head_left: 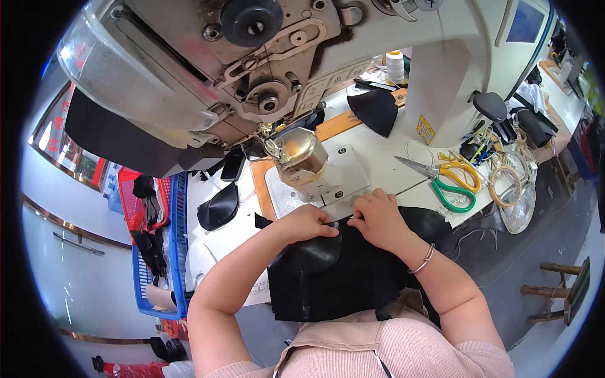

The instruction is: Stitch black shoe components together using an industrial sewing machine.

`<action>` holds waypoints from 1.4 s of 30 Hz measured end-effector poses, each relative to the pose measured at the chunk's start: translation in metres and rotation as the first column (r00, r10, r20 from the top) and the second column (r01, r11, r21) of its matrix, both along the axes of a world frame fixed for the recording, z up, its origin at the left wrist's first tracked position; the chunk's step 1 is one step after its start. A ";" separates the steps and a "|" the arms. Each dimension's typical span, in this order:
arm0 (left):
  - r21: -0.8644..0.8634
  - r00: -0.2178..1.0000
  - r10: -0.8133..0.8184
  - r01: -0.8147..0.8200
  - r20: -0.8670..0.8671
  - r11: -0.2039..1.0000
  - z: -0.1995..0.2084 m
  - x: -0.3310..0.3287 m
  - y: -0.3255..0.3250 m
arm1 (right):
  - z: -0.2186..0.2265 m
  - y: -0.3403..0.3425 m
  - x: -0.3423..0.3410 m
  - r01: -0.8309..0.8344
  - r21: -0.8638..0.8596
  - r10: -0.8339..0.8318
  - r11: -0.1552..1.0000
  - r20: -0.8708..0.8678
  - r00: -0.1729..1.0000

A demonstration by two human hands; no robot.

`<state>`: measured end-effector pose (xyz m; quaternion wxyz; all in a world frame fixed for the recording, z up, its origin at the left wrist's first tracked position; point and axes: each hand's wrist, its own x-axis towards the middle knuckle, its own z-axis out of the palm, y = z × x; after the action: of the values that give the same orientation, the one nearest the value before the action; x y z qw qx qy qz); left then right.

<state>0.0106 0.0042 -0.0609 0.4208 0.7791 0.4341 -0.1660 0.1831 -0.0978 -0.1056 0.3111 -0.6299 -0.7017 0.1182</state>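
A sewing machine (302,154) with a metal cover round its needle area stands in front of me. A black sheet of leather-like material (328,286), partly shiny and partly matte, hangs over the table's near edge toward my lap. My left hand (309,224) pinches its upper edge, thumb on the shiny part. Close by, my right hand (377,217) is closed on the same edge, fingers curled near the machine's plate (346,173). What lies beneath the fingers is hidden. A bracelet is on my right wrist.
Scissors with yellow and green handles (454,183) lie right of the plate, beside a tape roll (505,187). Curved black pieces (218,206) rest on the table. At left stand a blue basket (179,233) and a red basket (129,201). A wooden stool (561,290) is at right.
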 end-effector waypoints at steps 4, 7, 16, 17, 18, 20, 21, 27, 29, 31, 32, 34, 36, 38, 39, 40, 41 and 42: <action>0.048 1.000 -0.010 0.011 -0.014 0.999 -0.005 0.001 -0.001 | -0.004 0.001 0.000 -0.005 -0.007 0.005 1.000 0.001 1.000; 0.074 0.999 0.005 -0.002 -0.040 0.997 0.000 0.005 -0.004 | 0.000 -0.001 0.001 0.011 0.011 -0.011 1.000 -0.015 1.000; 0.212 0.973 -0.146 0.183 -0.177 0.960 -0.002 0.019 -0.003 | 0.004 0.006 -0.009 -0.005 -0.032 0.009 0.999 0.111 0.994; 0.213 0.974 -0.138 0.175 -0.177 0.961 -0.005 0.017 -0.002 | 0.008 0.009 -0.012 -0.014 -0.031 0.017 0.999 0.111 0.994; 0.241 0.972 -0.152 0.193 -0.181 0.951 -0.007 0.015 -0.002 | 0.013 0.013 -0.013 -0.024 -0.158 0.051 0.987 0.165 0.985; 0.274 0.969 -0.170 0.215 -0.177 0.937 -0.007 0.013 -0.003 | 0.019 0.019 -0.014 -0.019 -0.279 0.084 0.960 0.223 0.971; 0.292 0.973 -0.188 0.219 -0.131 0.931 -0.006 0.013 -0.005 | 0.019 0.021 -0.012 -0.039 -0.366 0.112 0.930 0.182 0.977; 0.366 0.982 -0.188 0.163 0.031 0.916 0.003 -0.005 -0.018 | 0.031 0.024 -0.003 -0.256 -0.476 0.282 0.841 -0.017 0.959; 0.272 0.974 -0.167 0.121 0.153 0.955 0.015 -0.009 -0.019 | 0.037 0.022 -0.005 -0.330 -0.307 0.282 0.893 -0.190 0.940; 0.287 0.905 -0.203 0.095 0.375 0.953 0.015 -0.019 -0.023 | 0.051 0.011 -0.008 -0.360 -0.125 0.327 0.925 -0.223 0.918; 0.295 0.878 -0.191 0.059 0.439 0.954 0.025 -0.017 -0.031 | 0.058 0.009 -0.004 -0.387 -0.145 0.348 0.911 -0.238 0.907; 0.334 0.888 -0.200 0.056 0.414 0.941 0.055 -0.021 -0.039 | 0.087 0.008 0.004 -0.423 -0.058 0.408 0.904 -0.177 0.896; 0.357 0.857 -0.169 -0.018 0.487 0.934 0.080 -0.032 -0.042 | 0.127 0.007 0.015 -0.479 0.007 0.478 0.878 -0.083 0.874; 0.263 0.879 -0.010 -0.132 0.478 0.956 0.107 -0.042 -0.037 | 0.146 0.018 0.038 -0.482 -0.033 0.483 0.876 0.060 0.874; 0.185 0.891 0.073 -0.172 0.449 0.968 0.116 -0.041 -0.030 | 0.149 0.026 0.047 -0.453 -0.144 0.451 0.880 -0.050 0.891; 0.107 0.898 0.154 -0.215 0.412 0.971 0.124 -0.038 -0.022 | 0.151 0.034 0.049 -0.423 -0.114 0.416 0.899 -0.085 0.906; -0.022 0.892 0.250 -0.261 0.377 0.965 0.131 -0.032 -0.014 | 0.154 0.039 0.052 -0.389 -0.084 0.378 0.917 -0.124 0.917; -0.060 0.872 0.291 -0.291 0.394 0.955 0.131 -0.030 -0.005 | 0.158 0.045 0.047 -0.309 -0.112 0.281 0.944 -0.213 0.936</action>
<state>-0.0199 -0.0009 0.0704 0.5201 0.7225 0.4515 0.0611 0.2300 -0.0530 0.0528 0.3104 -0.5235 -0.7444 0.2747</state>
